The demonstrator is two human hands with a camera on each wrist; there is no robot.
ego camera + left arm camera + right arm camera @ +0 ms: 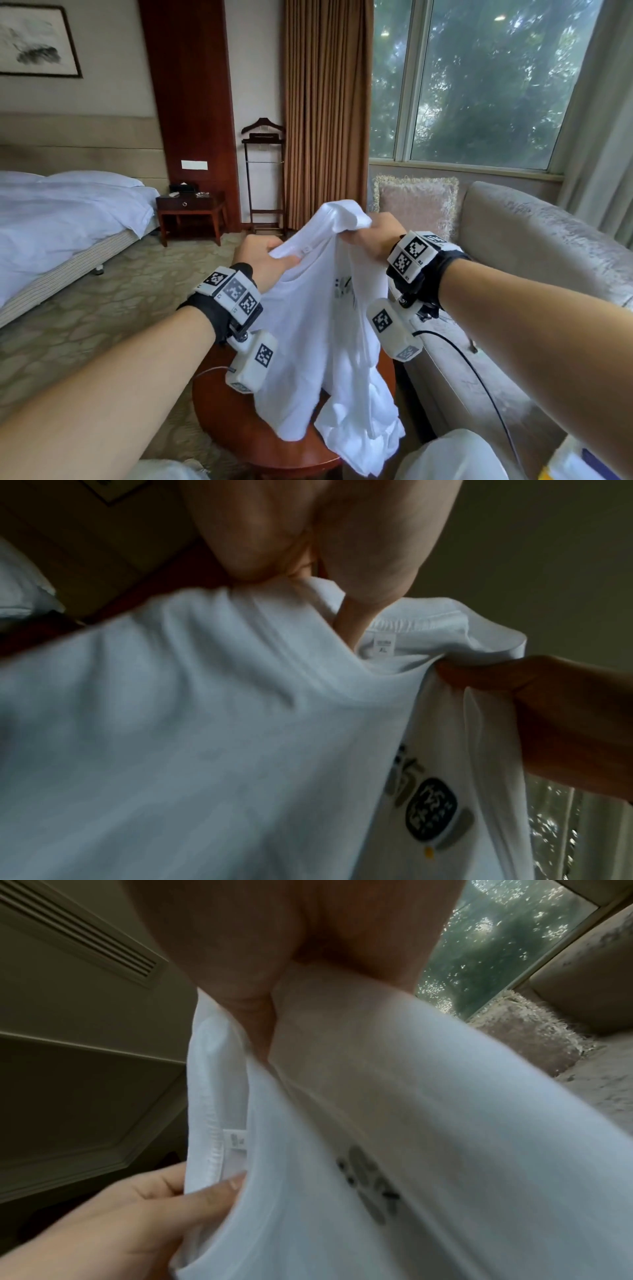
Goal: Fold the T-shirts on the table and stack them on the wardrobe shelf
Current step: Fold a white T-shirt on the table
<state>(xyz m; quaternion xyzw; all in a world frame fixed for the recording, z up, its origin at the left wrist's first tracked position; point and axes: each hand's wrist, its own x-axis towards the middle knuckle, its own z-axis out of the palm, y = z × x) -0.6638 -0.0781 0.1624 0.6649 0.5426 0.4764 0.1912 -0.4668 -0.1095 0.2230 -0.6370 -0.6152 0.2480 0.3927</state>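
Both hands are raised above a round wooden table (239, 425), and a white T-shirt (308, 325) is held up between them by its neckline. The left hand (262, 255) is closed on the collar at the shirt's left shoulder, the fabric pinched between thumb and curled fingers (356, 615) just beside the size label (383, 647) sewn inside the neck. The right hand (376, 233) is clenched around bunched cloth at the opposite shoulder, where a fold of the shirt is gathered over the knuckles. From this grip the garment is hung loosely, and its lower hem is draped onto the tabletop near the table's right edge. A dark printed logo (431, 810) with a small yellow mark below it is seen on the chest in the left wrist view; the same print (373, 1183) is blurred in the right wrist view. Marker-covered wrist units (233, 291) are strapped to both forearms. A grey sofa (534, 246) with a fringed cushion (416, 202) is set to the right of the table, below a window (479, 78). A bed (61, 219), a nightstand (190, 209) and a valet stand (263, 171) are placed along the far wall, beside brown curtains (325, 102).
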